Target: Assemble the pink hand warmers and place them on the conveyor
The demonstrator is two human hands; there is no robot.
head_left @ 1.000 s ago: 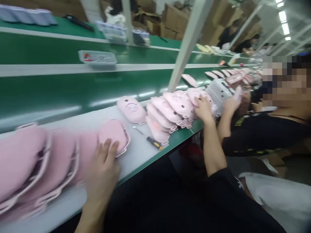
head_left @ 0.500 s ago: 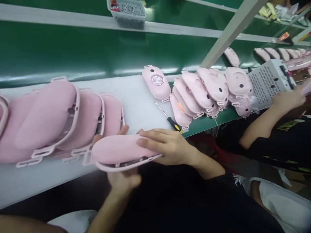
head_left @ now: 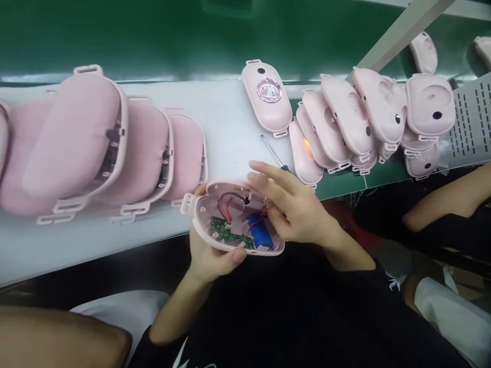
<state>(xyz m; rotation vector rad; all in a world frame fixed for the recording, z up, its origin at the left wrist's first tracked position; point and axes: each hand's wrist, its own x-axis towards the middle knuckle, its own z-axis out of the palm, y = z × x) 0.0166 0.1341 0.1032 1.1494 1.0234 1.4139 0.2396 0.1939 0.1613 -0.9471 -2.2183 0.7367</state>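
The pink shell half [head_left: 233, 220] is flipped over now: half a second back it sat dome-up between both hands, and now its open inside faces the camera, held just off the near edge of the white surface [head_left: 230, 128]. That exposes the works: a green circuit board [head_left: 226, 232], a blue battery cell [head_left: 261, 232] and red and black wires [head_left: 228, 202] looping across the cavity.

The left hand [head_left: 209, 260] cups the shell from below, thumb hooked over the near rim, clamped on it. The right hand [head_left: 291, 204] has come off the outer skin and hovers over the shell's right end, fingers spread and loose, tips at the wiring, gripping nothing that shows.

To the left, a row of padded pink covers [head_left: 95, 148] overlaps along the surface. Beyond the hands lies one closed unit with a clear round window [head_left: 267, 99], a screwdriver [head_left: 273, 153] partly behind the fingers, and a stack of shells [head_left: 356, 122].

Hard calls: the right fingers mask the shell's far corner, motion blur softens them, and another person's forearm [head_left: 448, 202] is cut off at the right edge.
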